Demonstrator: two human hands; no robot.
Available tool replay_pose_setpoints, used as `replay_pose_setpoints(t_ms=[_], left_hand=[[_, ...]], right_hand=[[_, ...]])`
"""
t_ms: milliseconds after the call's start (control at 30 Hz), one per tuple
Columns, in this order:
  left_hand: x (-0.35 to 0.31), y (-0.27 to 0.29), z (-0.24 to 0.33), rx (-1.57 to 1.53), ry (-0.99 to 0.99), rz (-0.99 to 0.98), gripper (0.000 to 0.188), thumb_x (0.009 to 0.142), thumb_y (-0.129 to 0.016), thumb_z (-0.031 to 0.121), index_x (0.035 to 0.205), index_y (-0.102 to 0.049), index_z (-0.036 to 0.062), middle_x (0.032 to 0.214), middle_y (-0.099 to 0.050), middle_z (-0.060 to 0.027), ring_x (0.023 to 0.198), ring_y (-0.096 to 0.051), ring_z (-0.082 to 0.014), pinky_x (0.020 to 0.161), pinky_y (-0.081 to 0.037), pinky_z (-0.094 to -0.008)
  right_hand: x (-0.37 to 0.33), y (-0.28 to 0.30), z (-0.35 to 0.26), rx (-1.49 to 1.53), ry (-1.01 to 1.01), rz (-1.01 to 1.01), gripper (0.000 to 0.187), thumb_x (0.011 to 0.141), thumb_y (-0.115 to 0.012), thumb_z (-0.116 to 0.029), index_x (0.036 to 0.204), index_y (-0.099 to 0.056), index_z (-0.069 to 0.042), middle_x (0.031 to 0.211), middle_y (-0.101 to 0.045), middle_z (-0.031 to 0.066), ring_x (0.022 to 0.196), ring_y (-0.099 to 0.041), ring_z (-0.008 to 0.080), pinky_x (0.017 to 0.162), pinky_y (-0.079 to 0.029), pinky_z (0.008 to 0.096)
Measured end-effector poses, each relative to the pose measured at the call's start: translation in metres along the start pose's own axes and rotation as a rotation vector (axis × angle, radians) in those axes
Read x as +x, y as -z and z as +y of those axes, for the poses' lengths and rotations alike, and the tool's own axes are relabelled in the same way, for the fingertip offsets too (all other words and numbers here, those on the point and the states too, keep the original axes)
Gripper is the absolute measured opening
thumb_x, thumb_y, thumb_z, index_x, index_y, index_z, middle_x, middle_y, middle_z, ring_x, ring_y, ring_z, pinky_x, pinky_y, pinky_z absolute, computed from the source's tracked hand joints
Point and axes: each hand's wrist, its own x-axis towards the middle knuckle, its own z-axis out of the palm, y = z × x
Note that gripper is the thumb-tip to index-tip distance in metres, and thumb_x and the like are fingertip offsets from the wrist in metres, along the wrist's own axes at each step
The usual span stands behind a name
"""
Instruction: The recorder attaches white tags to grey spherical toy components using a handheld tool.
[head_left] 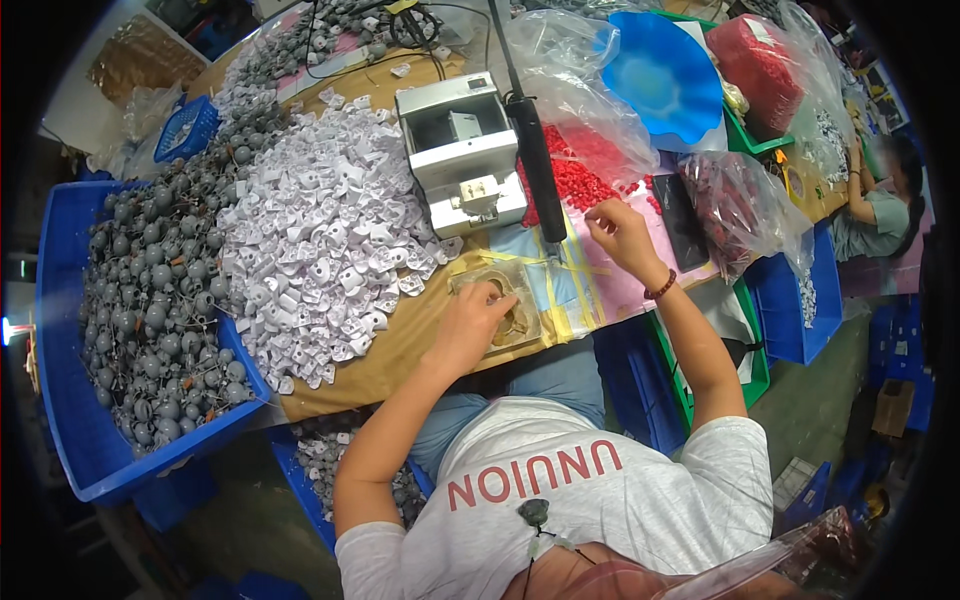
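My left hand (468, 325) is over a shallow clear tray (532, 322) at the table's near edge, its thumb and fingers drawn together in a pinch. Whatever lies between those fingertips is too small to make out. To the right, my right hand (625, 238) hovers beside a pile of small red parts (572, 175), fingers curled and tips together; I cannot see what they hold. Between the hands and beyond them hangs a black, rod-shaped tool (538, 170). Left of it stands a white machine (462, 155) with a small fixture on its front.
White plastic parts (320, 240) are heaped to the left, beside a blue bin (62, 340) of grey round parts with wires. A dark phone-like slab (680, 222), bagged red parts (745, 205) and a blue wavy-edged dish (660, 75) lie right. Another person (880, 215) sits far right.
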Motion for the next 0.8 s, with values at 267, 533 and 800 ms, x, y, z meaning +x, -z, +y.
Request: replay_pose_setpoints(t_ms=[267,533,800], left_hand=[[0.002,-0.014,0.004,-0.112,0.283,0.171,0.070,0.073,-0.079,0.005,0.138,-0.055,0.0115,0.119,-0.056,-0.0136,0.115,-0.050,-0.0362,0.100,-0.043,-0.0450],[-0.029,0.060,-0.027,-0.170,0.303,0.279,0.054,0.080,-0.077,0.010,0.131,-0.060,0.0071,0.129,-0.056,-0.0177,0.118,-0.054,-0.0369,0.101,-0.046,-0.0440],[-0.076,0.249,-0.200,0.719,0.491,0.710,0.022,0.089,-0.061,0.005,0.110,-0.070,0.0055,0.104,-0.065,-0.0147,0.100,-0.058,-0.0354,0.088,-0.049,-0.0460]], right_hand=[[-0.033,-0.072,-0.077,0.290,0.367,-0.225,0.013,0.079,-0.074,-0.003,0.085,-0.062,-0.004,0.085,-0.063,0.0091,0.079,-0.062,0.0259,0.070,-0.050,0.0365],[-0.031,-0.088,-0.099,-0.250,0.703,-0.326,0.021,0.074,-0.067,-0.015,0.093,-0.064,-0.007,0.103,-0.062,0.0052,0.096,-0.058,0.0240,0.079,-0.045,0.0382],[-0.048,-0.095,-0.101,-0.185,0.521,-0.268,0.033,0.075,-0.068,-0.009,0.107,-0.065,-0.007,0.110,-0.065,0.0053,0.102,-0.059,0.0274,0.082,-0.045,0.0408]])
